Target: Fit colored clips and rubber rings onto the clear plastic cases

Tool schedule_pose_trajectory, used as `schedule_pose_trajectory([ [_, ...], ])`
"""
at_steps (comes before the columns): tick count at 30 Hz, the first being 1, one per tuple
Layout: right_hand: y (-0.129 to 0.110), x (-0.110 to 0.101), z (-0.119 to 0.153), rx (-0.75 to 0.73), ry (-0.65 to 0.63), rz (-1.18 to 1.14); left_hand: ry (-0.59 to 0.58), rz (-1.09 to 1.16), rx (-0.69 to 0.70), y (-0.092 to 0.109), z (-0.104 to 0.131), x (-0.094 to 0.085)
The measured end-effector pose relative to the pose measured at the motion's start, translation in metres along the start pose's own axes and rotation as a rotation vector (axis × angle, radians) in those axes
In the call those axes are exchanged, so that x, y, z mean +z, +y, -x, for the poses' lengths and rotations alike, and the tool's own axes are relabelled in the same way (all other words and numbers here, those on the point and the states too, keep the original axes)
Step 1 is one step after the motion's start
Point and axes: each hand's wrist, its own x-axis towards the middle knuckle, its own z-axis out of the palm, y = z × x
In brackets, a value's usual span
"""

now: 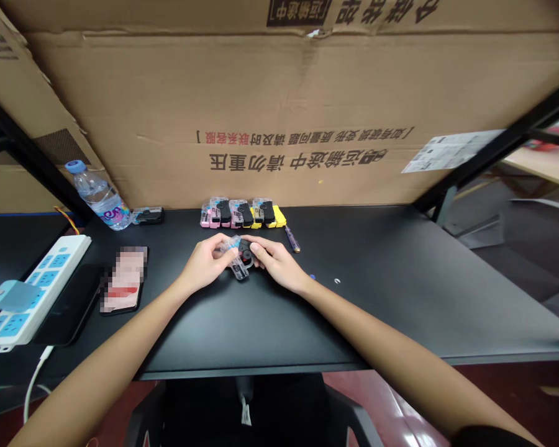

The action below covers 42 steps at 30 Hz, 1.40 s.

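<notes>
Both my hands hold a small clear-and-black plastic device point(240, 268) above the desk's middle. It has a round black dial and a ring-shaped loop at its lower right; its exact kind I cannot make out. The fingers of my left hand point(207, 262) are closed on its clear left side, thumb on top. My right hand point(278, 259) grips the black part, its thumb near the dial. Behind my hands is a row of similar clear-and-black devices point(240, 213), with pink and yellow pieces among them. A slim purple screwdriver-like tool point(292, 239) lies just right of that row.
At left are a water bottle point(97, 195), another dark device point(148, 215), a phone point(125, 279), a black slab point(69, 304) and a white power strip point(51, 273). A small white bit point(337, 281) lies to the right. Cardboard point(284, 93) walls off the desk's back.
</notes>
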Motion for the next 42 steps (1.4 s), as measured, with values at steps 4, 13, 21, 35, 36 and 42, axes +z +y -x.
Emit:
schedule_pose_trajectory([
  [4,0.000,-0.003,0.000,0.001,-0.018,0.000,-0.018,-0.018,-0.001,-0.002,0.001,-0.001],
  [13,-0.003,-0.001,0.000,-0.042,0.006,0.028,0.004,0.141,-0.051,0.000,0.000,0.002],
  [21,-0.005,-0.013,-0.003,-0.102,-0.043,0.154,-0.054,0.162,-0.070,0.002,-0.002,0.001],
  [35,-0.010,0.008,0.002,-0.075,0.149,0.112,0.075,-0.100,0.072,0.010,0.007,0.007],
  [36,-0.009,0.007,0.002,-0.058,0.136,0.098,0.078,-0.119,0.087,0.011,0.007,0.007],
  [42,-0.011,0.004,0.003,-0.224,0.171,0.210,0.105,-0.128,0.089,0.011,0.008,0.010],
])
